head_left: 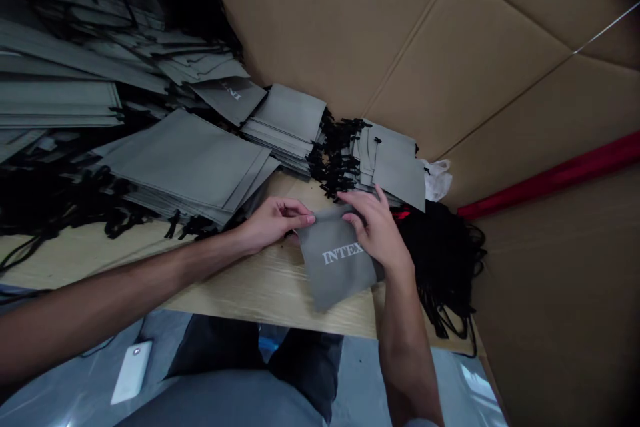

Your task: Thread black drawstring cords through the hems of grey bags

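— Pinching, is it? What are the hands doing with that grey pouch (pixel 336 265)?

— Yes. The left hand (pixel 273 220) has thumb and fingers closed on the pouch's top left corner. The right hand (pixel 379 230) lies over its upper right part, fingers loosely curled, holding that edge.

— And where does the pouch lie?

— Flat on the wooden table (pixel 250 287), between both hands, with white INTEX lettering facing up.

— What lies around the pouch?

— Beyond it, stacks of grey pouches (pixel 190 160) cover the far side of the table, with black drawstrings (pixel 335 157) tangled among them. Just right of the pouch sits a heap of black cords (pixel 445 260). Cardboard walls (pixel 425 47) rise behind. Below the pouch, past the table edge, a white phone (pixel 131 370) rests on the floor.
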### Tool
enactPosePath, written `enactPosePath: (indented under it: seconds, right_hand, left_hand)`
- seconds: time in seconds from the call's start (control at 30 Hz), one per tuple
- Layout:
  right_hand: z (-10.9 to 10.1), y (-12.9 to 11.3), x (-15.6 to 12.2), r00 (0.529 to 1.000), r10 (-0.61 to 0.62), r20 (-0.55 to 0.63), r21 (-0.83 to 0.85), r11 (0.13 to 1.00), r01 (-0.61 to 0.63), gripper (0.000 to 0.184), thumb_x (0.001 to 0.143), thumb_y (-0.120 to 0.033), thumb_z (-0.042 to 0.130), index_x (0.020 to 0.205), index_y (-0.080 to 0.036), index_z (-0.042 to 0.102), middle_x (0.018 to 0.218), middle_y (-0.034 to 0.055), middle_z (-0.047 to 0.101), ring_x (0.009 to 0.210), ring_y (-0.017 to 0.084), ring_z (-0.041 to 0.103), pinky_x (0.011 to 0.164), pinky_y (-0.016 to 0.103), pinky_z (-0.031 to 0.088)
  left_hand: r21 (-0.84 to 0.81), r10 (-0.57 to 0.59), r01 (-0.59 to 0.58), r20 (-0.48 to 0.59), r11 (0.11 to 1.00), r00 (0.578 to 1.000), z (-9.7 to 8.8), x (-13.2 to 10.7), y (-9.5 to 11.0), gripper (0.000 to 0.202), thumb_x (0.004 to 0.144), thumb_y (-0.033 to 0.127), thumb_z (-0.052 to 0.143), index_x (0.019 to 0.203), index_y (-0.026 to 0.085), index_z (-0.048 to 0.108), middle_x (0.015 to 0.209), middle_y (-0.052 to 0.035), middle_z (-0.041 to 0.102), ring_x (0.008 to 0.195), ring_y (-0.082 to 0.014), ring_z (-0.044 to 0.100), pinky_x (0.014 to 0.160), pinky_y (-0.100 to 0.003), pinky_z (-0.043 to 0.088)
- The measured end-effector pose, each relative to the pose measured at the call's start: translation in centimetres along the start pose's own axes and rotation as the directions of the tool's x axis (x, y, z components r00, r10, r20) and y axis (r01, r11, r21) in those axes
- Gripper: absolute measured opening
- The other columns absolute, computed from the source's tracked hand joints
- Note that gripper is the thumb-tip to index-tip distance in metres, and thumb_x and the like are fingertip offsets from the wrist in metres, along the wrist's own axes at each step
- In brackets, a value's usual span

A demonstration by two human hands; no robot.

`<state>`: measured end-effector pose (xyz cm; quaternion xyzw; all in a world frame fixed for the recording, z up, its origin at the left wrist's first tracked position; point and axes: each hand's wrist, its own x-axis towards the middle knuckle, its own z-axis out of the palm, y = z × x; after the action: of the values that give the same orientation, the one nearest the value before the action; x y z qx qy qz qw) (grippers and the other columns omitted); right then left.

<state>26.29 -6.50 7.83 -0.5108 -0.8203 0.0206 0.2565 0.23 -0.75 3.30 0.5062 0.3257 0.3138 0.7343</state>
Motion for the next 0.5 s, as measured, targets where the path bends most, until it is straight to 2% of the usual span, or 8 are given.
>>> enactPosePath:
  seconds: [0.07,0.13,0.2,0.27,0.33,0.4,0.47,0.5]
  right_hand:
    - [0.2,0.2,0.0,0.999,0.012,0.033,0.033,0.999,-0.013,0.026,0.106,-0.022,0.062,0.126,-0.026,0.078,0.113,0.0067,0.08,0.11,0.027,0.071,0.13,0.067,0.032]
    - [-0.3,0.7,-0.2,0.999,0.042,0.011,0.094,0.995,-0.043,0.017,0.104,-0.024,0.066,0.11,-0.024,0.082,0.104,0.0081,0.079,0.103,0.028,0.069,0.115,0.06,0.048]
    - [-1.2,1.5,-0.5,0.993,0.098,-0.067,0.173,0.981,-0.085,0.012,0.101,-0.028,0.072,0.101,-0.025,0.084,0.101,0.0091,0.08,0.104,0.029,0.067,0.099,0.052,0.055]
    - [-2.0,2.3,-0.6,0.957,0.213,-0.199,0.261,0.952,-0.157,0.009,0.094,-0.033,0.081,0.096,-0.026,0.085,0.092,0.0075,0.079,0.099,0.029,0.065,0.089,0.047,0.055]
    - [-2.4,2.9,-0.5,0.871,0.374,-0.317,0.396,0.887,-0.237,0.017,0.085,-0.04,0.087,0.093,-0.025,0.085,0.084,0.0051,0.074,0.085,0.025,0.062,0.076,0.041,0.052]
    - [-2.3,3.0,0.1,0.797,0.509,-0.324,0.542,0.791,-0.285,0.029,0.078,-0.047,0.091,0.093,-0.024,0.084,0.078,0.0027,0.07,0.071,0.021,0.058,0.067,0.036,0.047]
    - [-1.9,2.4,1.3,0.78,0.559,-0.282,0.622,0.725,-0.295,0.038,0.074,-0.051,0.093,0.094,-0.022,0.081,0.076,0.0016,0.069,0.066,0.018,0.056,0.064,0.035,0.047]
    - [-1.7,2.0,2.1,0.789,0.552,-0.269,0.632,0.719,-0.288,0.04,0.073,-0.053,0.093,0.095,-0.022,0.079,0.076,0.0014,0.069,0.066,0.018,0.056,0.065,0.035,0.047]
  left_hand:
    - [0.081,0.071,-0.072,0.013,0.994,0.997,0.2,-0.1,-0.1,0.049,0.075,0.057,0.095,0.09,0.013,0.081,0.073,-0.0016,0.071,0.064,-0.0114,0.063,0.057,-0.022,0.055]
    - [0.115,0.104,-0.107,0.035,0.988,0.994,0.3,-0.3,-0.2,0.056,0.083,0.068,0.083,0.094,0.013,0.078,0.072,-0.0016,0.069,0.06,-0.0123,0.062,0.055,-0.023,0.053]
    - [0.1,0.114,-0.118,0.052,0.988,0.992,0.5,-0.6,-0.2,0.064,0.094,0.077,0.063,0.097,0.014,0.074,0.072,-0.0028,0.068,0.058,-0.015,0.063,0.053,-0.026,0.052]
    - [0.182,0.215,-0.216,0.026,0.959,0.976,0.8,-1.5,0.0,0.061,0.104,0.071,0.047,0.096,0.015,0.07,0.072,-0.0028,0.065,0.062,-0.0157,0.062,0.056,-0.027,0.049]
    - [0.411,0.467,-0.424,-0.005,0.807,0.884,1.3,-3.0,0.7,0.045,0.108,0.055,0.051,0.091,0.016,0.067,0.077,-0.0014,0.062,0.072,-0.0143,0.058,0.066,-0.027,0.048]
    - [0.474,0.671,-0.586,-0.014,0.658,0.741,1.8,-5.4,1.9,0.032,0.109,0.042,0.054,0.092,0.018,0.063,0.081,-0.0007,0.06,0.076,-0.0135,0.056,0.072,-0.029,0.047]
    - [0.36,0.747,-0.674,-0.106,0.645,0.657,2.1,-8.4,3.5,0.022,0.111,0.036,0.052,0.102,0.02,0.065,0.087,-0.0013,0.061,0.078,-0.0137,0.058,0.074,-0.031,0.049]
    - [0.309,0.743,-0.684,-0.138,0.66,0.655,2.1,-10.1,4.2,0.021,0.11,0.035,0.054,0.099,0.022,0.066,0.086,-0.0018,0.061,0.078,-0.0143,0.058,0.072,-0.032,0.049]
